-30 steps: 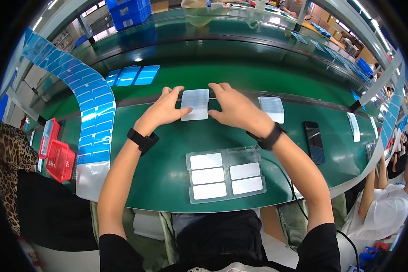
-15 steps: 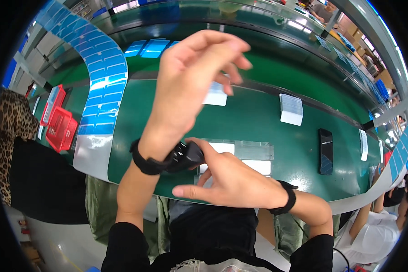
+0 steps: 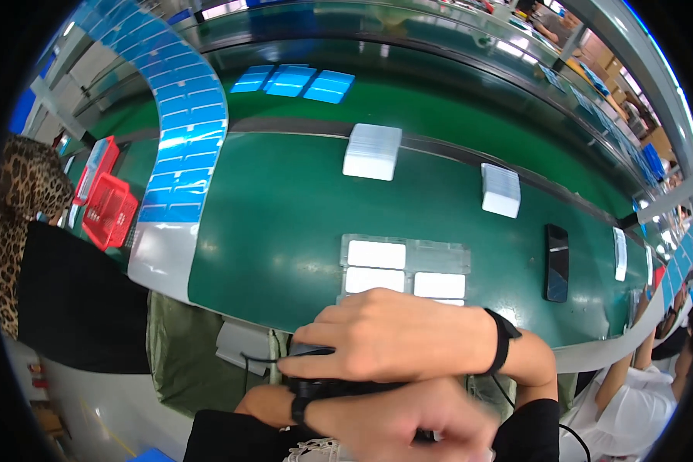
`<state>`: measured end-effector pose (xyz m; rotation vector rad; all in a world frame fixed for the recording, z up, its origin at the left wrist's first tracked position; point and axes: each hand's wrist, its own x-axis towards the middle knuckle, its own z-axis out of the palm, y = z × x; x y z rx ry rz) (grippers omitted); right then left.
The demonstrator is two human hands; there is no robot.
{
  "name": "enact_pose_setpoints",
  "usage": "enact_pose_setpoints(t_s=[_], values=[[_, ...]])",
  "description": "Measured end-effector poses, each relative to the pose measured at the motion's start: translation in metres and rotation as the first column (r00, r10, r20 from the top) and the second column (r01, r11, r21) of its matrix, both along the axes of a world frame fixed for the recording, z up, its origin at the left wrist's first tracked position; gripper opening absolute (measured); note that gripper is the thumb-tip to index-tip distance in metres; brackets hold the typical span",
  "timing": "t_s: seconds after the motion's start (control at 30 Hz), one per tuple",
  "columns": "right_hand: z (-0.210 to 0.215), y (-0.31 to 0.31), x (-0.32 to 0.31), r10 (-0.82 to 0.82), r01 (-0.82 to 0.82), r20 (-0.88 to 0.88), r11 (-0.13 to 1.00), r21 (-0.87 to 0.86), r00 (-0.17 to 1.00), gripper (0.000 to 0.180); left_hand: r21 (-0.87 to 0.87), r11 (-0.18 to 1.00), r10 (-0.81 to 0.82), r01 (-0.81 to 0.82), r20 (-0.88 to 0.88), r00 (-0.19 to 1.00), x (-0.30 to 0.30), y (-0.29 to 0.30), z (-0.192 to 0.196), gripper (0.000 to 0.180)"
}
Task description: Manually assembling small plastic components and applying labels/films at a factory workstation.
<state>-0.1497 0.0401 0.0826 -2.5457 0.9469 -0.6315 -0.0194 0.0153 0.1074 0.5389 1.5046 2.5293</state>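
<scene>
My right hand (image 3: 385, 335) reaches leftward across my body, its fingers closed over a black wrist-worn device (image 3: 312, 369) strapped to my left wrist. Bent in below it, my left hand (image 3: 431, 423) points to the right near my chest; motion smears its fingers, so whether it holds anything cannot be told. Another black strap (image 3: 503, 341) circles my right wrist. Just beyond the right hand lies a see-through plastic tray (image 3: 439, 258) with several white rectangular pieces (image 3: 376, 254) in it; the hand hides its near part.
Two stacks of white cards, one left (image 3: 372, 154) and one right (image 3: 500, 191), stand along the green table's far side. A black phone (image 3: 557, 263) lies to the right. Leftward are a blue-printed strip (image 3: 183, 146) and red baskets (image 3: 109, 215). Blue sheets (image 3: 289, 80) lie beyond the divider.
My left hand has swung down from above the table to my chest, now beneath the right hand. The right hand has stayed at the wrist device. The tray and left card stack are uncovered more.
</scene>
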Motion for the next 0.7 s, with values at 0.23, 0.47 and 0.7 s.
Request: enact_pose_setpoints(t_s=[0.23,0.47,0.7], values=[[0.036,0.057,0.01,-0.62,0.477,-0.031,0.634,-0.609,0.784,0.037,-0.668,0.728,0.27,-0.153,0.074,0.96,0.035,0.013,-0.034,0.036],[0.0,0.084,0.062,-0.241,0.298,0.196,0.885,-0.357,0.951,0.028,0.745,0.618,-0.606,-0.249,0.654,0.452,-0.003,0.009,-0.084,0.03],[-0.027,0.09,0.085,-0.32,-0.223,0.874,0.881,0.416,0.365,0.016,0.171,0.8,-0.599,0.574,0.237,0.764,-0.02,-0.01,-0.105,0.087]])
